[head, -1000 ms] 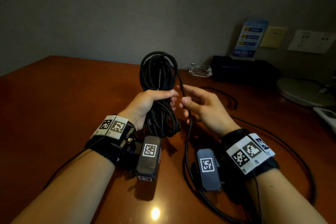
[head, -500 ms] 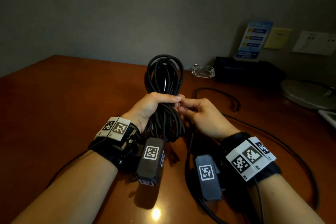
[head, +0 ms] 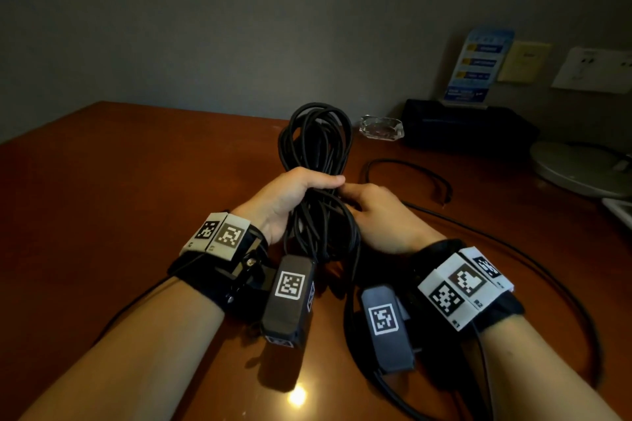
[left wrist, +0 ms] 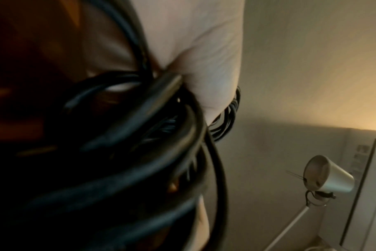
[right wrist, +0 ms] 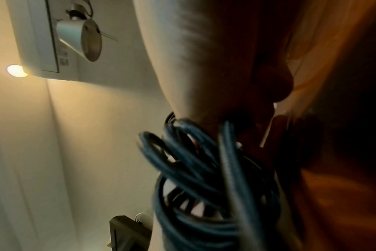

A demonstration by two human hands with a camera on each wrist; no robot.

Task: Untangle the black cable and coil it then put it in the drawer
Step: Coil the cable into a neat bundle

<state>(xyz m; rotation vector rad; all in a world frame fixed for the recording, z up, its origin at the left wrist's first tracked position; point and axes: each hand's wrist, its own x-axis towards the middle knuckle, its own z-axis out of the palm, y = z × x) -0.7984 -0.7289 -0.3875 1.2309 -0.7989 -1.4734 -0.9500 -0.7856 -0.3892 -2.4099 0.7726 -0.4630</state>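
The black cable [head: 316,143] is gathered into a long bundle of several loops, held upright above the wooden desk [head: 119,188]. My left hand [head: 294,191] grips the bundle round its middle, fingers wrapped over the strands. My right hand [head: 379,212] is pressed against the bundle's right side and holds a strand there; its fingertips are hidden behind the loops. A loose length of the cable [head: 513,249] trails off to the right across the desk. Both wrist views show blurred loops [left wrist: 140,135] [right wrist: 204,169] close against a palm. No drawer is in view.
At the back right stand a glass ashtray [head: 381,127], a black box [head: 465,126] with a blue card [head: 477,65], and a lamp base [head: 578,167]. Wall sockets [head: 591,70] sit above. A second thin lead [head: 410,174] lies on the desk.
My right hand has closed in from beside the bundle until it touches it, bringing the loose strand in. The left hand keeps its grip on the loops.
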